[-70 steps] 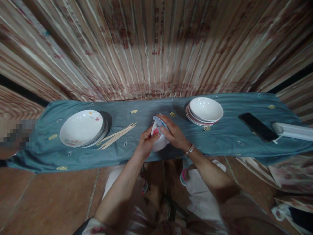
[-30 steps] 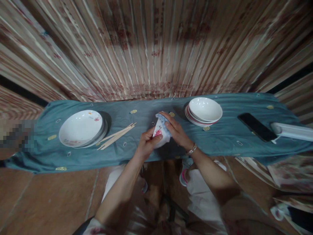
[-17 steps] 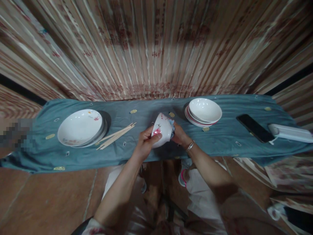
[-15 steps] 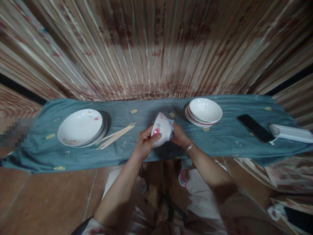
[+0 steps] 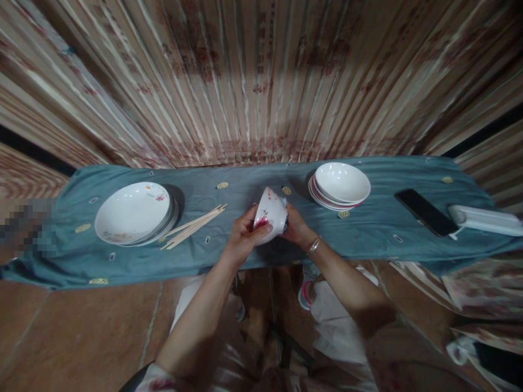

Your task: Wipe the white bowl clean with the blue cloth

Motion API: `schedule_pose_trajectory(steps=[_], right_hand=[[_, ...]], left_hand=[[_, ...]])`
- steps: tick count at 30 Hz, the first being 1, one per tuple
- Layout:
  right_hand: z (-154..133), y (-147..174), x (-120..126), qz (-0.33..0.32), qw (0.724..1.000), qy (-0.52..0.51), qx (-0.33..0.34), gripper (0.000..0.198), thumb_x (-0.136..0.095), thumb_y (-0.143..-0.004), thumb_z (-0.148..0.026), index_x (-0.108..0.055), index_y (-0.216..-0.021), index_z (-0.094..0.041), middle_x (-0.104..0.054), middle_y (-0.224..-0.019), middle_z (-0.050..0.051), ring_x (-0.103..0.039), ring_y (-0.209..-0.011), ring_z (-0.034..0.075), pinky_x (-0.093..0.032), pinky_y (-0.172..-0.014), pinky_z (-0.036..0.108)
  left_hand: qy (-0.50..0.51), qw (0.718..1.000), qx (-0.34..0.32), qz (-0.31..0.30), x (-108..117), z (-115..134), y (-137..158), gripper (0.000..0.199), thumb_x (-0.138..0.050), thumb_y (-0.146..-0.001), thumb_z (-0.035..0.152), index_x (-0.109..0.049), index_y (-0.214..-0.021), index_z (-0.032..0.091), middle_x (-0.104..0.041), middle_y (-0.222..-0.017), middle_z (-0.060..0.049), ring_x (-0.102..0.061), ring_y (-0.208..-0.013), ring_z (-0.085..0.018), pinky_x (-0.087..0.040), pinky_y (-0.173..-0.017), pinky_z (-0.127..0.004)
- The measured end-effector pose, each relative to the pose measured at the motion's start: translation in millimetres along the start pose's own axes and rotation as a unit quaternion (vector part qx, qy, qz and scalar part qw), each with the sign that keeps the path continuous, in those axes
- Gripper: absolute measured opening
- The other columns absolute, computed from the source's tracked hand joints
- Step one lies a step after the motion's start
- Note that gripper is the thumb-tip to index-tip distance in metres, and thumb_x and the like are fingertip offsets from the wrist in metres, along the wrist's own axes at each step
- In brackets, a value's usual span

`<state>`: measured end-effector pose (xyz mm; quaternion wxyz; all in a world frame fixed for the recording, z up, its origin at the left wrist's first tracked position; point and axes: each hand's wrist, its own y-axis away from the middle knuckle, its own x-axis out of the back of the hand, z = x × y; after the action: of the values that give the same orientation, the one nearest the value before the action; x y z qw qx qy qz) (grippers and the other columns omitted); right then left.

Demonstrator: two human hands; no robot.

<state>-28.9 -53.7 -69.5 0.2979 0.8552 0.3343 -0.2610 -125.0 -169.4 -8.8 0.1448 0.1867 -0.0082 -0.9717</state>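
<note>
A white bowl (image 5: 270,214) with pink flowers is tipped on its side above the middle of the cloth-covered table. My left hand (image 5: 244,235) grips its left side, thumb across the outside. At the base of the bowl is my right hand (image 5: 295,224), its fingers closed on a bluish cloth (image 5: 285,211) pressed to the china. Most of that cloth, and the fingertips behind it, are hidden. Several chopsticks (image 5: 194,227) lie to the left of my left hand.
Stacked plates (image 5: 133,213) stand at the left, and stacked bowls (image 5: 342,182) right of centre. Farther right lie a black phone (image 5: 425,211) and a white device (image 5: 488,219). A pleated curtain (image 5: 245,81) hangs behind the table. A blurred-out patch covers the far left edge.
The right hand and cloth have shifted slightly around the bowl's base, and less of the cloth shows. The bowl stays in the left hand, nearly unmoved.
</note>
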Motion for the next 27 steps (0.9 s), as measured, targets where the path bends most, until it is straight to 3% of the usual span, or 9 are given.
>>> schedule_pose_trajectory(steps=[4,7,14,19,21,24,27], right_hand=[[-2,0,1,0.046,0.996,0.045,0.053,0.023,-0.056,-0.084,-0.045,-0.061,-0.08,-0.023,-0.065,-0.064,-0.007,-0.062,-0.065,0.013,-0.052,-0.066,0.023],[-5,3,4,0.053,0.986,0.127,0.099,0.027,-0.058,-0.082,-0.048,-0.064,-0.088,-0.023,-0.068,-0.075,-0.005,-0.064,-0.079,0.014,-0.052,-0.075,0.025],[-22,11,9,0.05,0.903,0.369,0.213,0.044,-0.051,-0.086,-0.055,-0.067,-0.11,-0.022,-0.069,-0.113,0.005,-0.06,-0.11,0.022,-0.044,-0.103,0.039],[-28,24,4,0.024,0.859,0.445,0.252,0.05,-0.042,-0.093,-0.051,-0.058,-0.13,-0.022,-0.065,-0.127,0.006,-0.062,-0.114,0.024,-0.045,-0.104,0.043],[-27,31,2,0.008,0.831,0.478,0.286,0.049,-0.041,-0.094,-0.049,-0.054,-0.134,-0.024,-0.06,-0.135,0.005,-0.055,-0.125,0.023,-0.04,-0.11,0.042],[-26,43,-4,-0.017,0.764,0.545,0.345,0.048,-0.04,-0.097,-0.044,-0.047,-0.141,-0.027,-0.049,-0.147,0.003,-0.039,-0.14,0.02,-0.026,-0.119,0.042],[-25,51,-9,-0.035,0.71,0.596,0.374,0.05,-0.039,-0.098,-0.04,-0.04,-0.146,-0.028,-0.041,-0.152,0.003,-0.032,-0.144,0.02,-0.023,-0.121,0.044]], left_hand=[[-0.033,0.999,0.016,0.019,-2,1,0,0.043,-0.083,-0.059,0.037,-0.072,-0.093,0.014,-0.068,-0.076,-0.002,-0.055,-0.065,-0.012,-0.041,-0.061,-0.023],[-0.034,0.999,0.017,0.023,-2,0,0,0.041,-0.084,-0.059,0.039,-0.072,-0.088,0.013,-0.067,-0.074,-0.002,-0.054,-0.064,-0.012,-0.041,-0.06,-0.022],[-0.033,0.999,0.029,0.022,0,-8,-2,0.039,-0.083,-0.059,0.042,-0.071,-0.08,0.012,-0.066,-0.069,-0.002,-0.054,-0.062,-0.013,-0.041,-0.06,-0.024],[-0.028,0.999,0.022,0.014,0,-11,-2,0.037,-0.083,-0.061,0.04,-0.072,-0.082,0.012,-0.065,-0.07,-0.002,-0.051,-0.06,-0.012,-0.041,-0.059,-0.024],[-0.022,1.0,0.017,0.008,0,-12,-2,0.036,-0.082,-0.061,0.039,-0.071,-0.082,0.012,-0.065,-0.07,-0.002,-0.051,-0.06,-0.011,-0.041,-0.059,-0.024],[-0.019,1.0,0.01,0.013,1,-14,-3,0.035,-0.082,-0.062,0.039,-0.071,-0.083,0.012,-0.064,-0.069,-0.002,-0.051,-0.061,-0.012,-0.041,-0.059,-0.024],[-0.019,0.999,-0.008,0.029,1,-14,-4,0.033,-0.083,-0.061,0.038,-0.071,-0.08,0.013,-0.063,-0.068,0.0,-0.049,-0.059,-0.011,-0.041,-0.059,-0.024]])
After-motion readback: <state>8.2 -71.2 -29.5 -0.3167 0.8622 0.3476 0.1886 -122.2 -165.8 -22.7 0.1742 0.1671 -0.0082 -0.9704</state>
